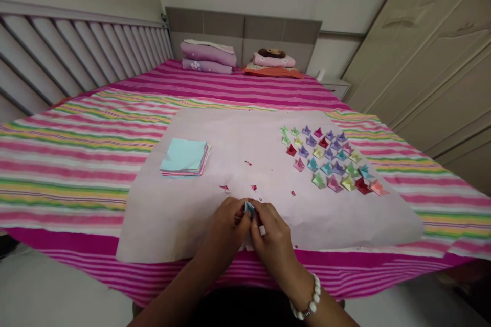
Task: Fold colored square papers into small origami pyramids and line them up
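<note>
Near the front edge of a large white sheet (172, 230), my left hand (229, 219) and my right hand (271, 230) meet around a small folded piece of blue paper (249, 208). Fingers of both hands pinch it from either side, and they hide most of it. A white beaded bracelet (315, 296) circles my right wrist. To the left lies a stack of square paper (184, 156), light blue on top with pink and other colours beneath. On the right, several small folded paper boats (329, 153) stand in rows, in green, purple, red, pink, yellow and blue.
Small red scraps (253, 188) and a thin red-tipped bit (248, 163) lie on the sheet. Under it is a striped bedspread (76, 163). Folded purple bedding (209, 56) and a pink pillow (274, 60) rest by the headboard (245, 30). A rail (84, 46) runs along the left.
</note>
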`<control>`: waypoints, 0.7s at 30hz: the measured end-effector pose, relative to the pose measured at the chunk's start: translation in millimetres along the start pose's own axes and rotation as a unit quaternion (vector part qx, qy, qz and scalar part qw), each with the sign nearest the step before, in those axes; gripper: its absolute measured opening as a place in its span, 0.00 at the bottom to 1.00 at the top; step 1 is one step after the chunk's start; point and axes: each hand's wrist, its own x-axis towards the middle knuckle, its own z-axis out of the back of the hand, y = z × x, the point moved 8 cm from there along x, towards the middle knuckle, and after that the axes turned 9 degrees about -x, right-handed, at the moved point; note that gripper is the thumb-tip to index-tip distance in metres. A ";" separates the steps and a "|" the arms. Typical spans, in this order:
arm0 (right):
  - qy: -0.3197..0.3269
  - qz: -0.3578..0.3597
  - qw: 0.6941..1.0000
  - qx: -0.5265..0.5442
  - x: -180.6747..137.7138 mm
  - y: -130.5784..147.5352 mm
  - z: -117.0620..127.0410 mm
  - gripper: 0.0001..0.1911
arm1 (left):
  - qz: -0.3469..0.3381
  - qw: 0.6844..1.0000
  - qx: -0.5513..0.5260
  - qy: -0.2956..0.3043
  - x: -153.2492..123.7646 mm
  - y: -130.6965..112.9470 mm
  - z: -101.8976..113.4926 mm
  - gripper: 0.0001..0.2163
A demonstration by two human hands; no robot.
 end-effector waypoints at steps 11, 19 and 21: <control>0.031 -0.058 0.997 0.039 10.7 -2.1 0.6 0.15 | 0.031 0.994 -0.078 -0.064 1.1 11.4 9.2 0.17; 0.036 -0.278 0.904 0.322 3.8 -34.1 -11.4 0.09 | 0.038 0.981 -0.187 -0.039 -0.3 4.5 11.3 0.03; 0.046 -0.316 0.872 0.371 1.1 -39.2 -16.5 0.08 | 0.041 0.972 -0.228 -0.029 0.0 3.5 11.2 0.02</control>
